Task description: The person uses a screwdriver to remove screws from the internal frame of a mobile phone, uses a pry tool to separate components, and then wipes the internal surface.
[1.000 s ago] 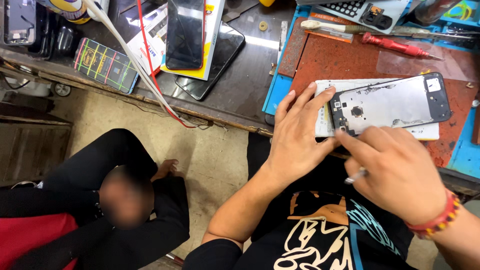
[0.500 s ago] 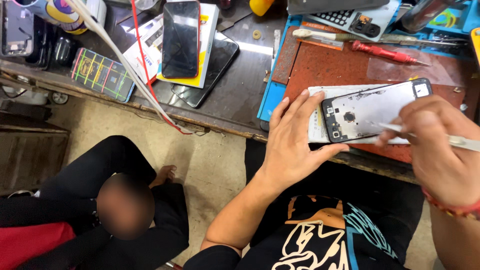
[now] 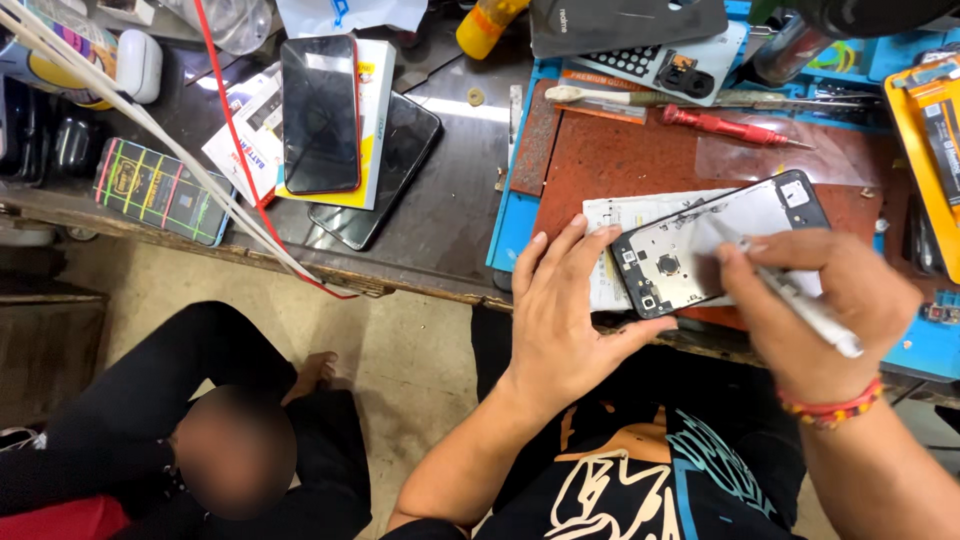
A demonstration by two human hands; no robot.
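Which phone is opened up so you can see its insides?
The phone the left hand steadies on the red mat. Its back is off, unlike the two closed phones stacked further left.

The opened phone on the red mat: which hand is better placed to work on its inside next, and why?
Probably the right hand: it holds a slim white tool with its tip on the opened phone. The left hand steadies the phone's end.

The opened phone frame looks like matt silvery metal, the red work mat dull and scuffed, the black phone glossy glass.
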